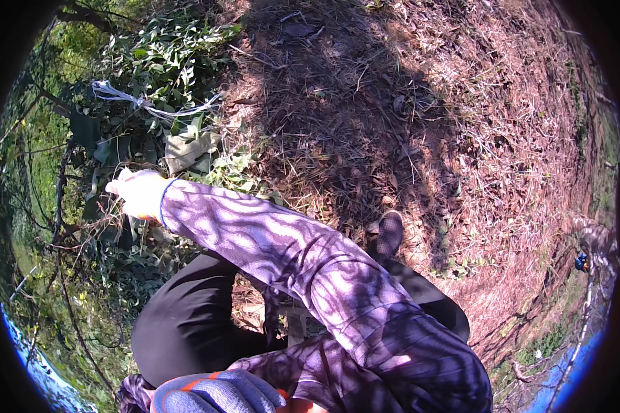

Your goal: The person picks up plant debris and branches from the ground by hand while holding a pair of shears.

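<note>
My right hand point(139, 192) reaches across to the left in a pale glove, bleached by sunlight. It is among leafy stems and thin dry twigs point(111, 219); whether its fingers grip any of them cannot be told. Just beyond it lies a beige, leaf-like or cloth-like piece point(188, 151). Farther up, a bundle of white plastic strings point(143, 103) rests on a heap of green leafy cuttings point(170, 62). Close to my body at the bottom edge is my left hand point(219, 393), in a grey-blue glove with orange trim. Its fingers are bent and partly cut off by the frame.
My bent knees in black trousers point(186, 315) flank my patterned sleeve point(289, 248). One mesh shoe point(390, 232) stands on ground strewn with dry grass and leaves point(496, 144). Bare branches point(62, 180) rise at the left. A small blue object point(582, 261) lies far right.
</note>
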A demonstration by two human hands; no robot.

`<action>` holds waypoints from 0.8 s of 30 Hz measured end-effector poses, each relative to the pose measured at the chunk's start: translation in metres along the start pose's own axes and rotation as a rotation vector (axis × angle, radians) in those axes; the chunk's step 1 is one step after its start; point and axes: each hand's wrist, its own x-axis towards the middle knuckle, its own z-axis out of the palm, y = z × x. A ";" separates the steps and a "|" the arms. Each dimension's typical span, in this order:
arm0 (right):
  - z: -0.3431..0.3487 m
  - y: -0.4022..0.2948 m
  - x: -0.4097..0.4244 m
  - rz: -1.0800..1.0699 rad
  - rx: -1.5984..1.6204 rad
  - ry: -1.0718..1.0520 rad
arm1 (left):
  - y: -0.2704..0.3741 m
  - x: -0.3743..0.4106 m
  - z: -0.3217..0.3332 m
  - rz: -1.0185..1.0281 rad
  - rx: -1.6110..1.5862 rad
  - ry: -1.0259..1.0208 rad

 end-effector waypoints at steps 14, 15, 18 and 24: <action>-0.148 0.226 -0.189 0.679 0.287 0.909 | 0.009 -0.007 -0.008 0.067 -0.055 -0.087; -0.149 0.244 -0.198 0.694 0.270 0.975 | 0.010 -0.008 -0.008 0.076 -0.060 -0.057; -0.142 0.278 -0.221 0.844 -0.362 0.626 | 0.011 -0.008 -0.006 0.098 -0.065 -0.001; -0.114 0.279 -0.204 0.802 -0.509 0.292 | 0.015 -0.008 -0.006 0.106 -0.043 0.056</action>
